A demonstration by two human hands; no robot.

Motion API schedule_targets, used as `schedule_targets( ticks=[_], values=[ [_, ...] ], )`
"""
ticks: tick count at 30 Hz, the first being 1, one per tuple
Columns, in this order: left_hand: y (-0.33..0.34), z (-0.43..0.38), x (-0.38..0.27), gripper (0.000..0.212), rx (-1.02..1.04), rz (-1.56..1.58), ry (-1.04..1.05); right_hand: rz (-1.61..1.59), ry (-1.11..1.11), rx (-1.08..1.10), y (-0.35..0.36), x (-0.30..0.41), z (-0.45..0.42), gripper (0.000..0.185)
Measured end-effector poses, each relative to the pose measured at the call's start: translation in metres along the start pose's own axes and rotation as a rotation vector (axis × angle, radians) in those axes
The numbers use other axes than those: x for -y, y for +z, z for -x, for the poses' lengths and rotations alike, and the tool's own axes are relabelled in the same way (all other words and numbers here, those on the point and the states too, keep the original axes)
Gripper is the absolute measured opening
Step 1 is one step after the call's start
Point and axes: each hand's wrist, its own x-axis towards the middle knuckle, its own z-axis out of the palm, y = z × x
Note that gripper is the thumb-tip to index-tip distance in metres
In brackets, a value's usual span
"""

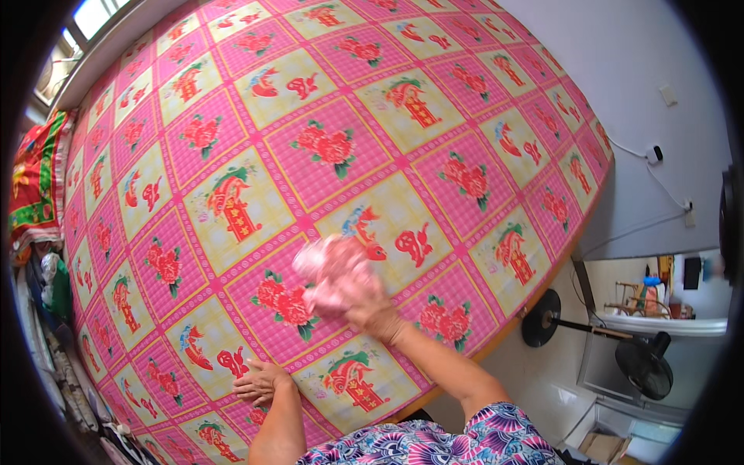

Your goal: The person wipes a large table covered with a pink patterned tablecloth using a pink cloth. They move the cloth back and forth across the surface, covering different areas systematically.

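In my right hand (375, 317) is a crumpled pink cloth (337, 270), blurred by motion. It lies against a large patterned tablecloth (328, 148) printed with pink and yellow squares, red flowers and fish. My left hand (261, 382) rests palm down on the same cover, nearer my body, with nothing in it. Its thumb stands apart from the fingers. The cover spreads over a wide flat top whose wooden edge (485, 349) shows on the right.
A black pedestal fan (642, 366) stands on the floor at the right. A white cord with a black plug (654, 154) runs along the wall. Bags and rolled items (70, 366) line the left side, below a red and green fabric (38, 180). A window sits at upper left.
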Motion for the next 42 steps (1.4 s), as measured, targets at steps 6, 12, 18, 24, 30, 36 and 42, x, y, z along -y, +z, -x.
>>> schedule_targets(
  ticks=[6, 12, 18, 24, 30, 36, 42],
  values=[
    [-0.02, 0.006, -0.002, 0.09, 0.024, 0.02, -0.041, 0.614, 0.725, -0.204, -0.039, -0.112, -0.05, 0.065],
    [-0.037, 0.004, 0.003, 0.09, 0.147, 0.095, -0.058, 0.357, 0.436, -0.055, 0.031, 0.035, -0.087, 0.057],
    [-0.052, 0.01, -0.005, 0.091, 0.218, 0.121, -0.031, -0.254, -0.363, 0.213, 0.087, 0.079, -0.084, 0.022],
    [-0.051, 0.01, -0.003, 0.095, 0.235, 0.183, -0.026, 0.528, 0.265, -0.157, 0.026, -0.101, -0.128, 0.054],
    [-0.069, 0.008, 0.001, 0.098, 0.321, 0.259, -0.048, 0.62, 0.63, -0.224, 0.021, -0.082, -0.132, 0.077],
    [-0.063, 0.007, 0.005, 0.101, 0.325, 0.283, -0.026, -0.076, -0.338, 0.158, 0.069, 0.071, -0.136, 0.031],
    [-0.047, -0.017, 0.029, 0.101, 0.33, 0.371, 0.211, -0.067, -0.238, 0.059, 0.017, 0.017, -0.212, 0.057]
  ],
)
